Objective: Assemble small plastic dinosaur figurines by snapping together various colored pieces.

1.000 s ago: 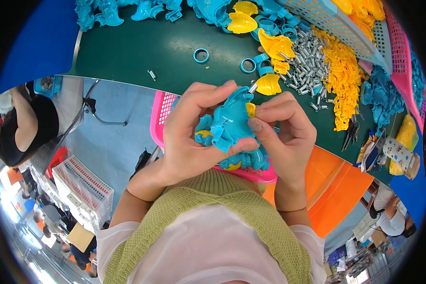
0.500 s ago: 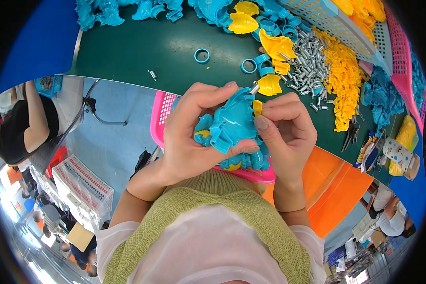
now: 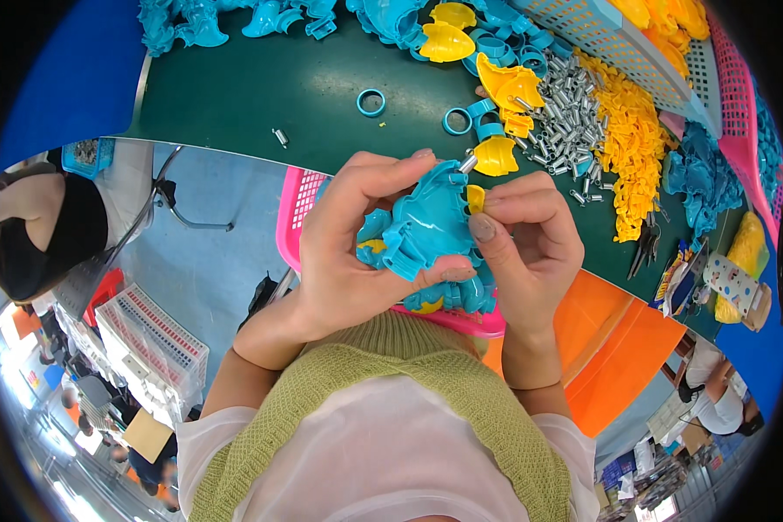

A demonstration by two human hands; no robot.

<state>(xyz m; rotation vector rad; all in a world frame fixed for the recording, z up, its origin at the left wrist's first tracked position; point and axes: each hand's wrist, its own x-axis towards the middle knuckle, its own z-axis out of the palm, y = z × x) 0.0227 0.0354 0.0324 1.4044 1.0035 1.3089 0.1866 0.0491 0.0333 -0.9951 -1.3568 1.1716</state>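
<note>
A curved turquoise plastic shell (image 3: 426,217) is gripped in my left hand (image 3: 335,248), the thumb along its lower edge and the fingers around its far side. At the shell's upper right end a small silver metal cylinder (image 3: 468,163) sticks out. Between thumb and forefinger of my right hand (image 3: 531,248) is a small yellow plastic piece (image 3: 475,198), held against the shell's right edge; its inner end is hidden. Under my hands stands a pink basket (image 3: 289,222) with turquoise and yellow parts in it.
On the green table (image 3: 261,96) lie silver cylinders (image 3: 565,104), small yellow pieces (image 3: 626,130), yellow shells (image 3: 496,157), turquoise rings (image 3: 371,103) and turquoise shells (image 3: 387,22). Pliers (image 3: 645,245) rest by the right edge. A grey basket (image 3: 618,52) stands far right. Another person (image 3: 48,222) sits at left.
My hands and the turquoise shell have barely moved; the right fingertips have shifted very slightly with the yellow piece. The person at left has leaned and moved an arm.
</note>
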